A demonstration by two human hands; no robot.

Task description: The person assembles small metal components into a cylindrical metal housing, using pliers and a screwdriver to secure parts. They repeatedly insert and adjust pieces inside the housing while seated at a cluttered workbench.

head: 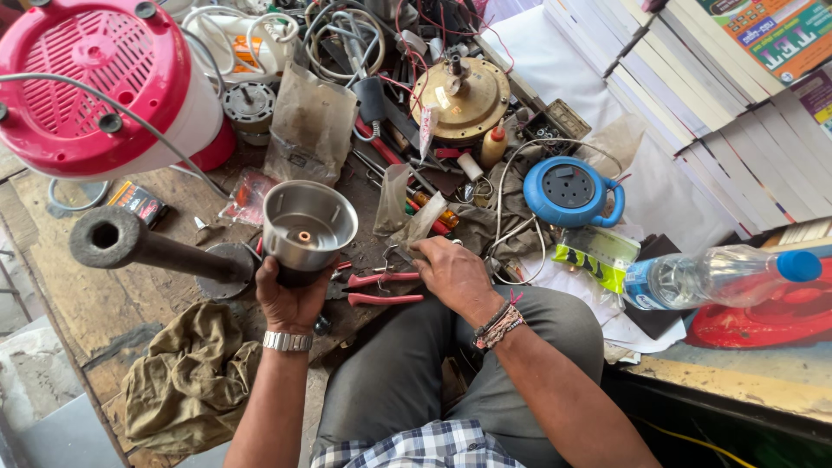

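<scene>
Gripping a steel mixer jar [308, 227] from below, the left hand [290, 299] has its fingers wrapped round the jar's dark base, holding it upright with the open mouth facing the camera — a small coupling shows at the bottom inside. The right hand [452, 273] rests on the cluttered wooden workbench [104, 321] just right of the jar, fingers curled down onto a small metal part I cannot make out. Red-handled pliers [381, 289] lie between the two hands, touching neither clearly. Near the left wrist sits a crumpled olive rag [186, 381]; a blue round extension socket [569, 192] and a plastic water bottle [719, 276] lie farther right.
</scene>
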